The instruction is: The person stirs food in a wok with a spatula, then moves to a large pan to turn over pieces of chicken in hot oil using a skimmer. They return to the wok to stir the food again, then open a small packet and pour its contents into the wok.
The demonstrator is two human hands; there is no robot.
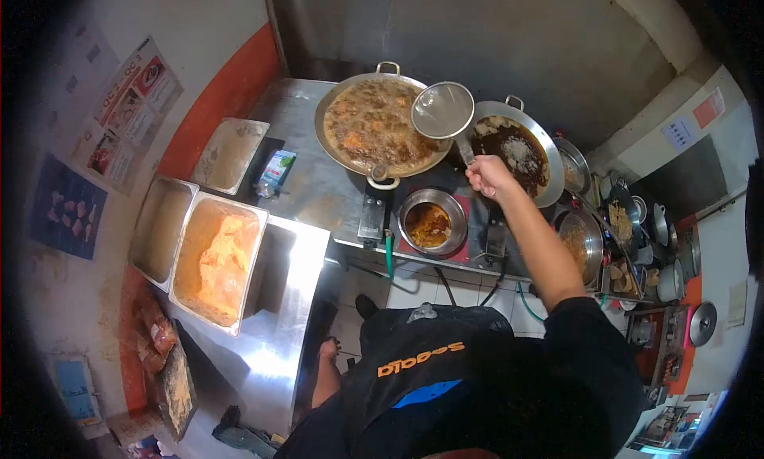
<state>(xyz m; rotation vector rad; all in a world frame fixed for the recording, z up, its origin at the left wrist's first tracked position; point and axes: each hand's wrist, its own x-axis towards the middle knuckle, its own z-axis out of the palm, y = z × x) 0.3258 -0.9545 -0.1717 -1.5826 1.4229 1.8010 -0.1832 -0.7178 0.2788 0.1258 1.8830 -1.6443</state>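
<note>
My right hand (489, 176) is closed around the handle of a round mesh strainer (442, 110). The strainer hangs over the right edge of a large wok (374, 125) full of bubbling oil with browned pieces in it. To its right, a second wok (521, 156) holds dark oil with pale bits floating. A steel bowl (432, 222) with brownish oil and crumbs stands in front, between the woks. Low at my side, by the steel table's edge, is my left hand (329, 348), its fingers curled; whether it holds anything is too small to tell.
On the steel table (274, 332) at left, a metal tray (219, 260) holds orange flour. Another tray (162, 228) stands beside it. A blue-and-white packet (276, 169) lies left of the large wok. Pots and bowls (578, 244) crowd the right side; hoses hang below the counter.
</note>
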